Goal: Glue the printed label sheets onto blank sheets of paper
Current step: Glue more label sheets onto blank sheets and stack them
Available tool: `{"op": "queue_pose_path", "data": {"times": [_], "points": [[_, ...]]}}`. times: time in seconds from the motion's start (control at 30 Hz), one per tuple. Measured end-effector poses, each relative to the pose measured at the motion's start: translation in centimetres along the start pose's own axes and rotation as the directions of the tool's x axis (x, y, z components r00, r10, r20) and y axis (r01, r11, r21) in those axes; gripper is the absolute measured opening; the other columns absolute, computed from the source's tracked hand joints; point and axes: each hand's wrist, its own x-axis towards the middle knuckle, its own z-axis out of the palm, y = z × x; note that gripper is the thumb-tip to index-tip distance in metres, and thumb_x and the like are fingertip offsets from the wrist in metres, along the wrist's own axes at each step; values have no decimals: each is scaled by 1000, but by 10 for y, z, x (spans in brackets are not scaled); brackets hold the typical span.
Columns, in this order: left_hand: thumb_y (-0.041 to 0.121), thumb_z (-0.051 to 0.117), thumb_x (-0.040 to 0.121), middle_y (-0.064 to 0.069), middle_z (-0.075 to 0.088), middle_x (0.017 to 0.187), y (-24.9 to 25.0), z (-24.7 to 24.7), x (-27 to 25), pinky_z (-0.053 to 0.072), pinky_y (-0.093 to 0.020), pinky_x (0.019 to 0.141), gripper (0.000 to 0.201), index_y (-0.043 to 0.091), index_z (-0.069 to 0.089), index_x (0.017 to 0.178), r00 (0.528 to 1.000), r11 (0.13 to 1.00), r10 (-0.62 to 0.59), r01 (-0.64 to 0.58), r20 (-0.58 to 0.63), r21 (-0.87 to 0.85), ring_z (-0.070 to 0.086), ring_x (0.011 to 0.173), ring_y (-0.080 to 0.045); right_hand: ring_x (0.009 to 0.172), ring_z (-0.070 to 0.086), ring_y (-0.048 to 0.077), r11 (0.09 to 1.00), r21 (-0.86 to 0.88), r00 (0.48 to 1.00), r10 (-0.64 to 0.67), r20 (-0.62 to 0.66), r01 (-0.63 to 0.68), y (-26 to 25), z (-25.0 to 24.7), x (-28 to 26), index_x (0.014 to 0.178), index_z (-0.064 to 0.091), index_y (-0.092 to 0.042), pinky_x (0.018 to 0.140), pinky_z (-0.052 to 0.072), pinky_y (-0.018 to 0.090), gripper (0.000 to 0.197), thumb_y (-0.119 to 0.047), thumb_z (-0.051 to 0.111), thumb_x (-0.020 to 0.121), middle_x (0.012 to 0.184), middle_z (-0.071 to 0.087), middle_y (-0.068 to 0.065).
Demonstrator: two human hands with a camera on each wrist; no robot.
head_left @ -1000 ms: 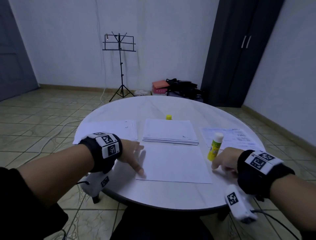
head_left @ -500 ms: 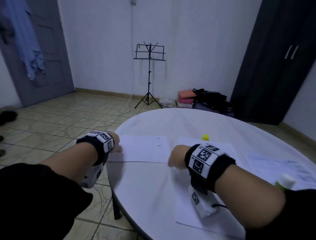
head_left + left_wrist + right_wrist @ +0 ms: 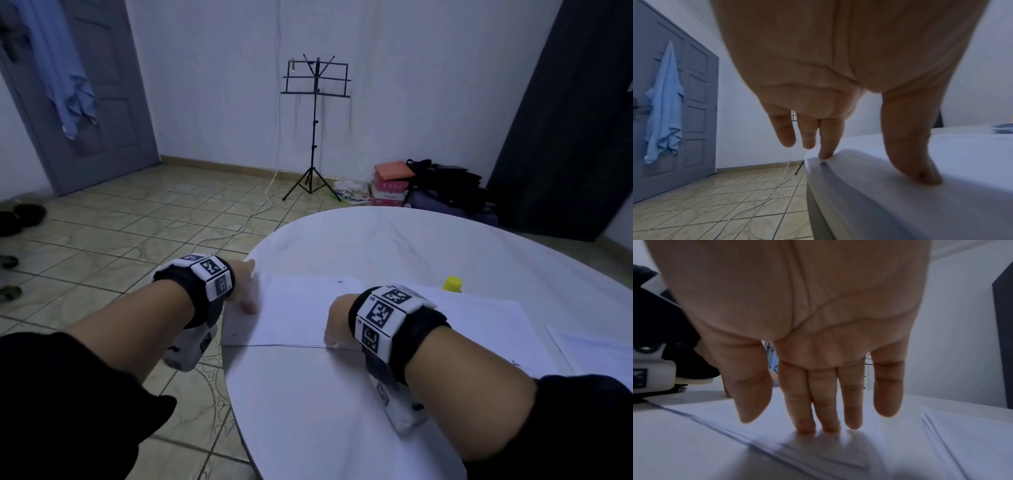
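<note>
Both hands lie on one white sheet point(image 3: 294, 308) at the left edge of the round white surface point(image 3: 394, 240). Left hand point(image 3: 245, 291), fingers straight and spread, presses the sheet's outer edge with thumb and a fingertip point(image 3: 825, 154). Right hand point(image 3: 337, 320), fingers also straight, presses its near right corner. Just right lies another paper stack point(image 3: 479, 318); behind that stands a yellow glue cap point(image 3: 452, 283).

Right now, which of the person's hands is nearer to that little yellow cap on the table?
The right hand. It presses on paper just short of the yellow cap, toward the person's left. The left hand is farther off, at the table's left edge on a sheet.
</note>
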Motion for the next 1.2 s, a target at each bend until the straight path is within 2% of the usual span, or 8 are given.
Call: {"op": "queue_pose_path", "data": {"times": [0.27, 0.4, 0.53, 0.63, 0.8, 0.97, 1.1, 1.2], "points": [[22, 83, 68, -7, 44, 143, -3, 10, -15, 42, -32, 94, 116, 24, 3, 152, 976, 940, 26, -98, -218, -326, 49, 122, -27, 87, 48, 20, 997, -78, 991, 15, 136, -5, -6, -6, 6, 95, 50, -11, 73, 32, 26, 10, -18, 44, 98, 85, 45, 7], [17, 87, 65, -16, 59, 118, -15, 17, -31, 54, -37, 65, 103, 9, 24, 146, 965, 481, -248, 46, -86, -875, 62, 90, -31, 98, 53, 27, 997, 27, 989, 68, 132, -72, -9, -8, 0, 91, 48, -12, 85, 39, 31, 11, -21, 48, 97, 84, 46, 6], [19, 80, 74, -10, 67, 64, -19, 29, -40, 52, -24, 50, 44, -1, 63, 109, 975, 126, -40, 220, 217, -967, 59, 44, -18, 73, 52, 19, 979, 155, 991, 131, 30, -134, -8, -1, 0, 65, 45, -14, 58, 40, 24, 33, -33, 64, 86, 71, 50, 1], [17, 67, 86, -4, 64, 57, -12, 28, -46, 48, -25, 52, 7, 12, 63, 88, 970, 0, 13, 242, 242, -970, 62, 41, -18, 77, 52, 23, 962, 224, 984, 171, -40, -158, -13, 4, -2, 65, 44, -14, 65, 38, 26, 44, -49, 68, 78, 67, 49, 1], [16, 55, 89, -18, 66, 59, -9, 21, -51, 44, -31, 69, 3, 14, 53, 87, 966, -101, 19, 258, 257, -961, 64, 44, -25, 73, 56, 22, 974, 175, 973, 174, -152, -147, -14, 7, -4, 68, 53, -16, 66, 41, 27, 44, -59, 59, 78, 70, 54, 0], [9, 51, 86, -21, 67, 60, -11, 29, -49, 50, -28, 58, 6, 5, 47, 84, 972, -120, -12, 233, 236, -965, 64, 44, -26, 112, 51, 33, 933, 269, 927, 301, -224, -238, -2, 9, 1, 121, 44, -15, 91, 44, 42, 39, -31, 56, 88, 123, 45, 9], [10, 55, 77, -17, 68, 62, -7, 33, -52, 40, -25, 63, 16, 4, 53, 92, 971, -98, -32, 231, 235, -968, 64, 45, -23, 121, 48, 32, 738, 644, 921, 366, -131, -202, 19, 6, -8, 133, 40, -12, 96, 41, 35, 36, -18, 42, 98, 128, 49, 14], [13, 59, 74, -11, 64, 54, -1, 34, -59, 33, -24, 62, 10, 7, 57, 83, 978, -44, -62, 196, 199, -980, 60, 40, -20, 89, 55, 27, 434, 891, 934, 356, -31, -136, 28, 6, -20, 92, 50, -12, 61, 45, 26, 9, -5, 46, 91, 85, 50, 6]]}}
